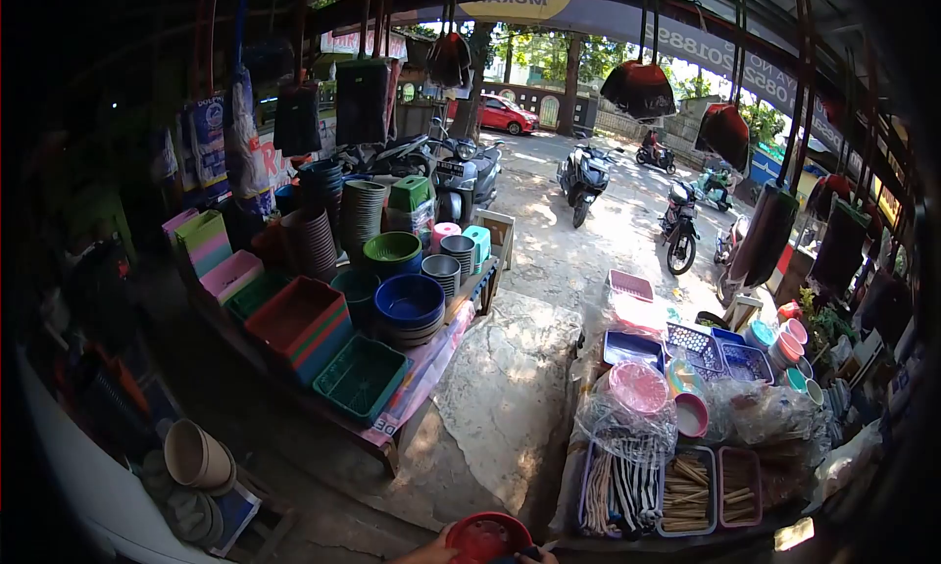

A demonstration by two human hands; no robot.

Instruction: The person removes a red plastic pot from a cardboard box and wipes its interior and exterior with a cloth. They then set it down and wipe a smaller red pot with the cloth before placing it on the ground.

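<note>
At the bottom edge of the head view a red round plastic container (487, 538) sits between my two hands. My left hand (428, 552) rests against its left side, only fingers and wrist showing. Just a fingertip or two of my right hand (537, 557) shows at the container's lower right rim. Most of both hands is cut off by the frame, so how firmly they hold it is hard to judge.
A wooden table (392, 437) on the left carries stacked plastic baskets and bowls. A stall (676, 486) on the right holds trays of wooden utensils and bagged wares. A concrete path (510, 388) runs between them toward parked motorbikes (584, 177). Bags hang overhead.
</note>
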